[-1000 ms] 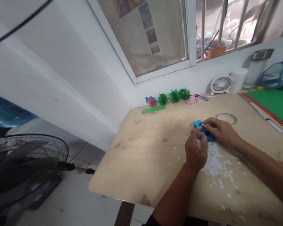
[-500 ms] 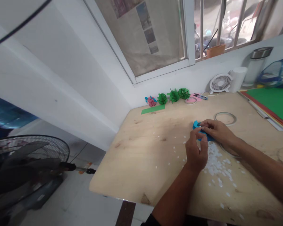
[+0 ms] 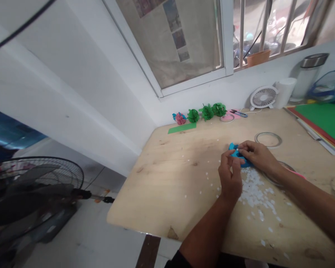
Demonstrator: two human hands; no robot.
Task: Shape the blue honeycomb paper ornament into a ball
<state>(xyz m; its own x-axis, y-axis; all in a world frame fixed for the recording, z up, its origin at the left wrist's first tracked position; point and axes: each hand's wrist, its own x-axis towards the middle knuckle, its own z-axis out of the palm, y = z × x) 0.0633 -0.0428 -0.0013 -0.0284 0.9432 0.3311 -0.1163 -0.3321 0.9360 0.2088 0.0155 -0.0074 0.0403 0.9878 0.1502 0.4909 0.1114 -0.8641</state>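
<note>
A bright blue folded paper piece (image 3: 244,163) with curved edges is held low over the wooden table, partly hidden by fingers. My left hand (image 3: 230,173) grips its near left side, the index finger and thumb curled toward it. From the right, my right hand (image 3: 255,152) pinches the paper near its upper edge. Between the fingertips of both hands shows a tiny white bit (image 3: 237,149), too small to make out. Just below the hands lies a scattered heap of small white paper scraps (image 3: 252,188).
Wire rings (image 3: 268,139) lie beyond and beneath my right arm. Green paper balls (image 3: 207,111), a pink and blue one (image 3: 180,118), a green strip (image 3: 182,128) and snips (image 3: 239,113) line the wall. A small white fan (image 3: 264,97) and coloured sheets (image 3: 321,119) stand right.
My left fingers have shifted slightly and straightened around the blue paper, and a white bit shows between the fingertips. The view has moved a little.
</note>
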